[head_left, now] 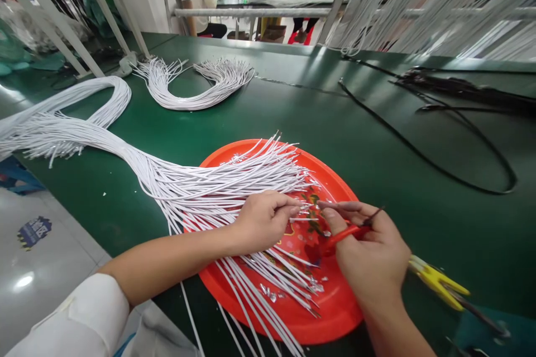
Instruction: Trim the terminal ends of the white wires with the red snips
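Over a round red tray (335, 318), my left hand (262, 220) pinches the end of a thin white cable (307, 219) between thumb and forefinger. My right hand (368, 251) is closed around a red-handled tool (345, 234) with a thin dark tip. Its thumb and forefinger come together just right of the pinched cable end, and I cannot tell whether they touch it. A thick bundle of white cables (201, 181) runs in from the left and fans out across the tray. Other cables (280, 270) lie below my left wrist. Shiny foil scraps (268, 292) are scattered on the tray.
A curved cable bundle (192, 101) lies at the back of the green table (138, 223). Black cords (460, 178) loop on the right. A yellow clamp (439, 284) sits beside my right wrist. White strands hang over a metal rail (268, 12); people sit beyond.
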Action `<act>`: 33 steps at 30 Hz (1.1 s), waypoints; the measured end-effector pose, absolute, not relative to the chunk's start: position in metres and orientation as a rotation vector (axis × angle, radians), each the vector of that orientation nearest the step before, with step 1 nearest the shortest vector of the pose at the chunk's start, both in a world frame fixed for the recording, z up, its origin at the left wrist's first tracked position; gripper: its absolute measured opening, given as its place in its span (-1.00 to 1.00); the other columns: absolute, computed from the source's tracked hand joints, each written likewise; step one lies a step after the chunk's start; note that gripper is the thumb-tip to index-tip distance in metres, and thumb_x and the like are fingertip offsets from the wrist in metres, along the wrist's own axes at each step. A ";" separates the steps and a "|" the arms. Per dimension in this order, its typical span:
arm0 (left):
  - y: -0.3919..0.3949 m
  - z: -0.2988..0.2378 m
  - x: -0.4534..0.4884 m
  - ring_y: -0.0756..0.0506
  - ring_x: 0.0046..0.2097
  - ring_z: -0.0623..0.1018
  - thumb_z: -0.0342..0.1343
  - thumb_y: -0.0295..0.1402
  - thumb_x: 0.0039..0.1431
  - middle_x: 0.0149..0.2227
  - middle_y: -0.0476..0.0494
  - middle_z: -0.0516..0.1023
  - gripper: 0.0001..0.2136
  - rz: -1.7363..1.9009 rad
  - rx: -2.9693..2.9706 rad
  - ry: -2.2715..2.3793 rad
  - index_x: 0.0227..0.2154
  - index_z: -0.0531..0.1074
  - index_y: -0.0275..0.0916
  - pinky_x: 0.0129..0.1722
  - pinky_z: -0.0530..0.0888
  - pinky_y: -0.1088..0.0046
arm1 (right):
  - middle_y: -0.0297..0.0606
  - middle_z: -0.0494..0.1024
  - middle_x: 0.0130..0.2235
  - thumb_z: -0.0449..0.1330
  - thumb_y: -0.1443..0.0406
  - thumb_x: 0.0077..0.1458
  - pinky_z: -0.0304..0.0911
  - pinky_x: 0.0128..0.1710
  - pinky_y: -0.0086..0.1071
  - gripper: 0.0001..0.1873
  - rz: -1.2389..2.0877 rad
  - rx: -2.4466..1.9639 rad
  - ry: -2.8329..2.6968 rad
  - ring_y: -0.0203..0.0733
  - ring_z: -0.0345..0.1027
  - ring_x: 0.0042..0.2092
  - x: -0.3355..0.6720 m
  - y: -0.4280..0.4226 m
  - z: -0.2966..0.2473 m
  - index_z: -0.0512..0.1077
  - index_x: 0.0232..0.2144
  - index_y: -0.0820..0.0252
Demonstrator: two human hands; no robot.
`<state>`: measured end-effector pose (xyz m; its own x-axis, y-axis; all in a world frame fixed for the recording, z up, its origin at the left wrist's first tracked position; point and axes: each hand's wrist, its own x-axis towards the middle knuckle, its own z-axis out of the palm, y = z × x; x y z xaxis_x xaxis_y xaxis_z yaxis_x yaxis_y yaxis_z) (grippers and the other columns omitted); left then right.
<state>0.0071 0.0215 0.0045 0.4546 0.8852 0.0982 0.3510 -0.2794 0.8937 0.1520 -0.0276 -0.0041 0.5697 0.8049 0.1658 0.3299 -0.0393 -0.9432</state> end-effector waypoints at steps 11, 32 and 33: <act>0.018 0.009 0.006 0.01 -0.38 0.49 0.01 -0.39 0.11 -0.40 -0.06 0.57 -0.83 0.600 2.000 0.933 -0.33 0.50 -0.25 -0.35 0.37 0.55 | -0.41 0.45 -0.45 0.33 0.17 -0.19 0.28 -0.43 -0.45 -0.70 0.551 -1.554 -0.731 -0.33 0.35 -0.44 0.156 -0.028 -0.007 0.36 -0.40 0.14; 0.026 -0.011 0.006 -0.14 -0.23 0.37 -0.07 -0.37 0.19 -0.31 -0.23 0.38 -0.83 0.174 2.718 0.952 -0.37 0.38 -0.34 -0.24 0.37 0.34 | -0.45 0.46 -0.51 0.34 0.29 -0.29 0.20 -0.64 -0.48 -0.68 0.705 -1.354 -0.393 -0.35 0.27 -0.57 0.164 -0.016 -0.014 0.30 -0.44 0.11; 0.026 -0.010 0.006 -0.14 -0.24 0.37 -0.08 -0.37 0.19 -0.32 -0.23 0.39 -0.82 0.197 2.715 0.948 -0.39 0.38 -0.34 -0.24 0.37 0.33 | -0.45 0.46 -0.51 0.33 0.28 -0.27 0.21 -0.64 -0.47 -0.69 0.706 -1.358 -0.400 -0.35 0.28 -0.57 0.164 -0.016 -0.014 0.29 -0.44 0.10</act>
<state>0.0058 0.0257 -0.0099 0.7783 0.6265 0.0421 0.5915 -0.7541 0.2855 0.1636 -0.0157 -0.0141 0.7342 0.6656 -0.1343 -0.2263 0.0533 -0.9726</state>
